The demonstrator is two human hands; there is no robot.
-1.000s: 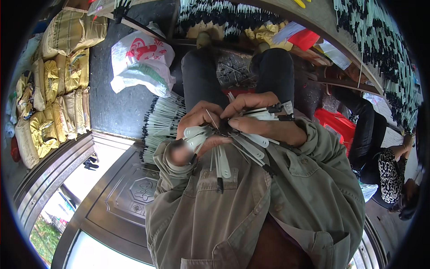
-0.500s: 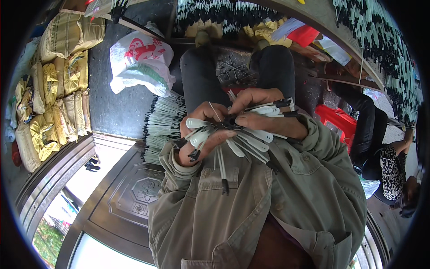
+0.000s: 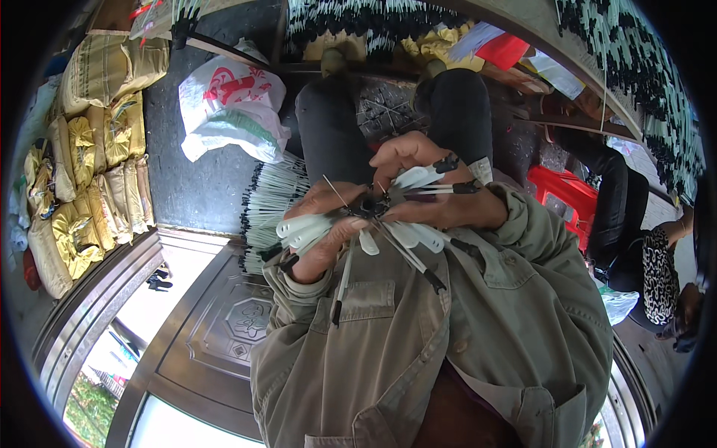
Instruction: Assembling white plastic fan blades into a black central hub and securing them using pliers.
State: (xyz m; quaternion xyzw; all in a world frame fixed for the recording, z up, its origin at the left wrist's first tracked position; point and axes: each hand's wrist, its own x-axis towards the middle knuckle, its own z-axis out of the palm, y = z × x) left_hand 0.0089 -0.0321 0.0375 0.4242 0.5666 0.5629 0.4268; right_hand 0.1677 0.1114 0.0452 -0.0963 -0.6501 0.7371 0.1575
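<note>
In front of my chest I hold an umbrella-like rib frame, pale flat ribs with black ends fanning out from a black hub (image 3: 369,205). My left hand (image 3: 321,220) pinches the hub from the left, thumb below it, several white ribs (image 3: 299,230) lying across its fingers. From the other side my right hand (image 3: 441,198) grips near the hub with bent fingers; more ribs (image 3: 418,237) stick out past its thumb and over its back. A thin wire (image 3: 334,189) rises beside the left fingers. Other ribs (image 3: 346,280) hang down over my shirt. What the fingertips press is too small to tell.
A thick bundle of similar ribs (image 3: 265,205) lies left of my legs, near a white plastic bag (image 3: 235,104). Tan sacks (image 3: 89,201) are stacked far left. More black-and-pale ribs (image 3: 650,97) crowd the bench at upper right. Another person (image 3: 612,194) sits at right by a red stool (image 3: 564,194).
The frame has turned and shifted slightly left in my hands. Ribs by my left hand swing lower, and my right fingers have moved a little. Both hands stay at the hub.
</note>
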